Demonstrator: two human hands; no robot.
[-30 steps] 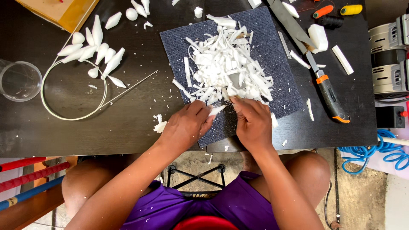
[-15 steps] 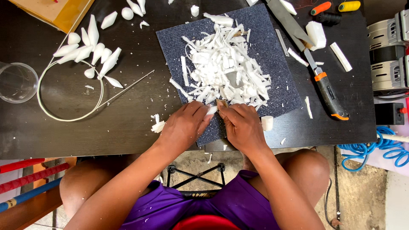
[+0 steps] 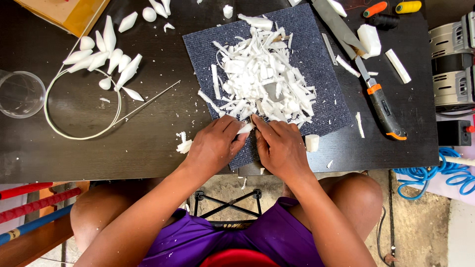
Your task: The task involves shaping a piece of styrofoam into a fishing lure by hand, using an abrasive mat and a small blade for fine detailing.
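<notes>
My left hand (image 3: pixel 213 147) and my right hand (image 3: pixel 280 148) meet at the near edge of a dark blue-grey carpet square (image 3: pixel 321 64) on the black table (image 3: pixel 148 143). Between their fingertips they pinch a small white piece (image 3: pixel 245 129). Both hands have their fingers curled in on it; whether the right hand also hides a blade cannot be made out. Just beyond the fingertips lies a heap of white shavings and strips (image 3: pixel 262 81) that covers the middle of the square. A small white block (image 3: pixel 311 142) lies right of my right hand.
Carved white drop shapes (image 3: pixel 110 55) and a pale wire ring (image 3: pixel 81 116) lie at the left, near a clear cup (image 3: pixel 20 94). On the right are an orange-and-black utility knife (image 3: pixel 382 109), white blocks (image 3: pixel 369 39), a grey machine (image 3: pixel 452 64) and a blue coiled hose (image 3: pixel 438 173).
My right hand has slid left until its fingertips meet the left hand's. Both hands now close together on the small white piece at the mat's near edge.
</notes>
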